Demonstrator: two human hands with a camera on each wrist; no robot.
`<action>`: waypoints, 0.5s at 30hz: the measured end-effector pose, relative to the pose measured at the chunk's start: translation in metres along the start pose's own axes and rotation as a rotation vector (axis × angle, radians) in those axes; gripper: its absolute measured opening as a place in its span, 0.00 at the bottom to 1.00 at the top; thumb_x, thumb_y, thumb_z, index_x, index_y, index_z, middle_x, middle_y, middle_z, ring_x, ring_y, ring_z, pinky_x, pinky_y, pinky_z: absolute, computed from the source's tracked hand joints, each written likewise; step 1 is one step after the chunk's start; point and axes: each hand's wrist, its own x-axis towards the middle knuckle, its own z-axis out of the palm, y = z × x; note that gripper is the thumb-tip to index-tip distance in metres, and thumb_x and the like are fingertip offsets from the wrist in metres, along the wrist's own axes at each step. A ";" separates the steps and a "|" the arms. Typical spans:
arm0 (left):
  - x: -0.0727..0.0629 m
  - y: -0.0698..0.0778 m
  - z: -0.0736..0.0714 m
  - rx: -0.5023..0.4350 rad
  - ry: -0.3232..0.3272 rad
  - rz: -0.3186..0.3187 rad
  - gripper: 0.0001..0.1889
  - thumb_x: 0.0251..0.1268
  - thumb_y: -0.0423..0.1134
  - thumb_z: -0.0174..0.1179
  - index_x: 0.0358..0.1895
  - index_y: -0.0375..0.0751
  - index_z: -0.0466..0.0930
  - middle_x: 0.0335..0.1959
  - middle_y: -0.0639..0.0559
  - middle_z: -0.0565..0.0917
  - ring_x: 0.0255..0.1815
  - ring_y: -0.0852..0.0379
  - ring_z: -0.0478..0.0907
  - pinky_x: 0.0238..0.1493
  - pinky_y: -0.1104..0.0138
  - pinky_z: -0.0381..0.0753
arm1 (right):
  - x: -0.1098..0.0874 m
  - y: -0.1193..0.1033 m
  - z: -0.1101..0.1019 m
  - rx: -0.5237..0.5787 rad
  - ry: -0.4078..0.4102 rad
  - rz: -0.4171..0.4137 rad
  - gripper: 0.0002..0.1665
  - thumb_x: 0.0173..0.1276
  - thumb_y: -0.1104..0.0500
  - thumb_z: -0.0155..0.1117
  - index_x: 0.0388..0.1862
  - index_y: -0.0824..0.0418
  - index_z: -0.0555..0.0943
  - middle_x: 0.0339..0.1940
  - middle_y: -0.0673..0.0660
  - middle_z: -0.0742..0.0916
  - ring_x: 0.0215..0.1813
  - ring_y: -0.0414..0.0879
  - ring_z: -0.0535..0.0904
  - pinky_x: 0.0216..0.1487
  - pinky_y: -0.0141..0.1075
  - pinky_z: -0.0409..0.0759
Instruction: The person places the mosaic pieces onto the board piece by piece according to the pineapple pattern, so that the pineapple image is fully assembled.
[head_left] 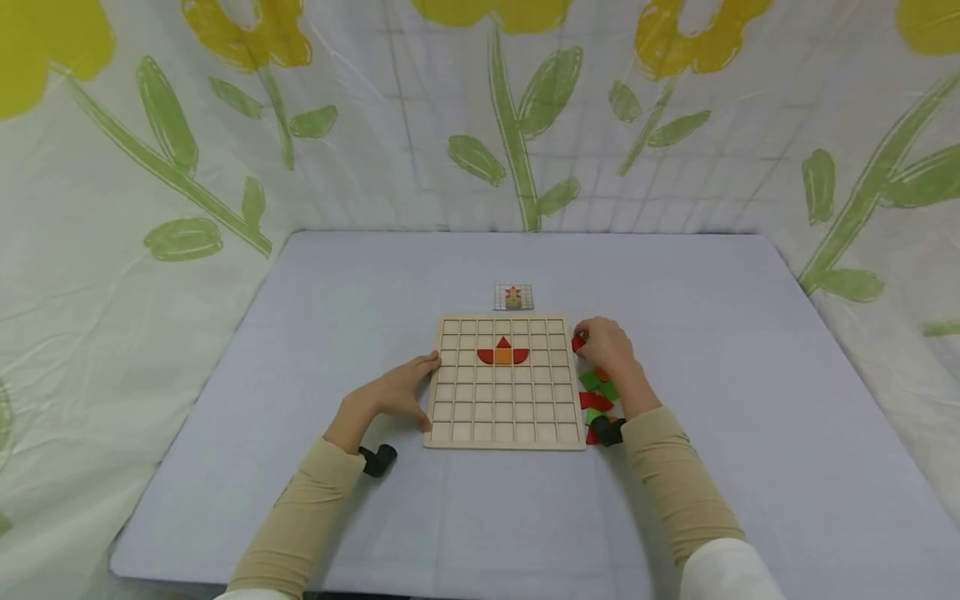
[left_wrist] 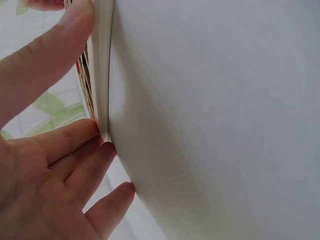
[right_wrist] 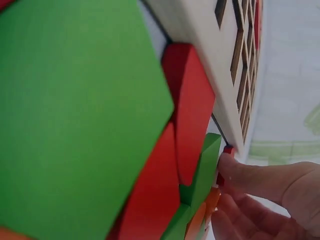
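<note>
A square wooden grid board [head_left: 502, 400] lies on the table. In its upper cells sit a red triangle [head_left: 503, 342], an orange square [head_left: 503, 357] and two red rounded pieces, one on each side of the square. My left hand [head_left: 397, 392] rests against the board's left edge, thumb and fingers spread along it; the left wrist view shows the fingertips [left_wrist: 107, 147] touching the rim and the table. Beyond the board's upper right edge, my right hand [head_left: 606, 343] pinches a small red block [head_left: 577, 342] between thumb and fingers. Its exact shape is partly hidden.
Loose green, red and orange blocks [head_left: 596, 400] lie along the board's right side; a green block [right_wrist: 80, 115] looms large in the right wrist view. A small pattern card [head_left: 513, 297] lies behind the board. Flower-painted cloth [head_left: 420, 108] hangs behind the table.
</note>
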 end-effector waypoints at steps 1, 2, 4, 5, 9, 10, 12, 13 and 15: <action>0.000 0.000 0.000 0.001 0.000 0.001 0.55 0.42 0.37 0.77 0.73 0.26 0.52 0.77 0.35 0.50 0.76 0.39 0.48 0.73 0.49 0.54 | 0.000 0.000 0.000 -0.008 0.007 0.006 0.21 0.65 0.65 0.63 0.57 0.69 0.79 0.53 0.69 0.82 0.51 0.61 0.78 0.49 0.50 0.80; -0.001 0.000 0.000 0.002 -0.001 0.001 0.55 0.42 0.37 0.77 0.73 0.25 0.52 0.77 0.35 0.50 0.76 0.38 0.48 0.73 0.49 0.54 | 0.000 0.001 0.000 -0.012 0.014 0.012 0.21 0.65 0.65 0.64 0.56 0.70 0.78 0.53 0.69 0.82 0.50 0.61 0.78 0.48 0.49 0.80; -0.001 0.000 -0.001 0.004 0.000 0.003 0.55 0.43 0.37 0.77 0.73 0.25 0.52 0.77 0.35 0.50 0.76 0.38 0.48 0.72 0.49 0.55 | 0.000 0.002 -0.001 -0.013 0.030 0.025 0.21 0.64 0.64 0.66 0.55 0.71 0.78 0.51 0.68 0.83 0.47 0.60 0.78 0.46 0.49 0.80; -0.001 0.000 -0.001 0.004 0.001 0.005 0.55 0.43 0.37 0.77 0.73 0.25 0.52 0.77 0.35 0.50 0.76 0.38 0.48 0.72 0.49 0.55 | 0.000 0.003 -0.001 -0.010 0.037 0.034 0.21 0.63 0.63 0.66 0.54 0.70 0.78 0.50 0.68 0.83 0.46 0.59 0.79 0.45 0.48 0.80; -0.001 0.000 -0.001 0.002 0.002 0.006 0.55 0.42 0.37 0.77 0.73 0.25 0.52 0.77 0.35 0.50 0.76 0.38 0.48 0.72 0.48 0.55 | -0.001 0.005 -0.003 0.009 0.063 0.034 0.18 0.61 0.63 0.68 0.49 0.69 0.79 0.47 0.67 0.85 0.43 0.59 0.80 0.40 0.46 0.81; -0.001 0.000 -0.001 0.002 0.003 0.006 0.55 0.42 0.37 0.77 0.73 0.26 0.52 0.77 0.35 0.50 0.76 0.38 0.48 0.72 0.48 0.55 | -0.002 0.005 -0.004 0.017 0.069 0.028 0.17 0.61 0.64 0.68 0.48 0.69 0.79 0.46 0.67 0.85 0.43 0.59 0.81 0.39 0.45 0.81; 0.000 0.000 -0.001 0.001 0.005 0.005 0.55 0.42 0.37 0.77 0.73 0.26 0.53 0.77 0.35 0.50 0.76 0.38 0.48 0.72 0.48 0.55 | -0.003 0.006 -0.005 0.049 0.083 0.015 0.14 0.61 0.65 0.68 0.45 0.68 0.80 0.45 0.67 0.86 0.43 0.59 0.81 0.39 0.46 0.81; 0.000 0.000 -0.001 0.002 0.006 0.006 0.55 0.42 0.37 0.78 0.73 0.26 0.53 0.77 0.35 0.50 0.76 0.38 0.48 0.72 0.48 0.55 | -0.003 0.007 -0.006 0.070 0.091 0.008 0.13 0.61 0.65 0.68 0.44 0.68 0.80 0.44 0.67 0.86 0.43 0.59 0.81 0.40 0.46 0.80; 0.000 0.000 -0.001 0.003 0.008 0.006 0.55 0.42 0.37 0.78 0.73 0.26 0.53 0.77 0.35 0.51 0.76 0.38 0.48 0.72 0.48 0.55 | -0.005 0.009 -0.007 0.116 0.106 -0.009 0.11 0.62 0.66 0.66 0.44 0.68 0.81 0.44 0.67 0.86 0.43 0.60 0.81 0.41 0.47 0.80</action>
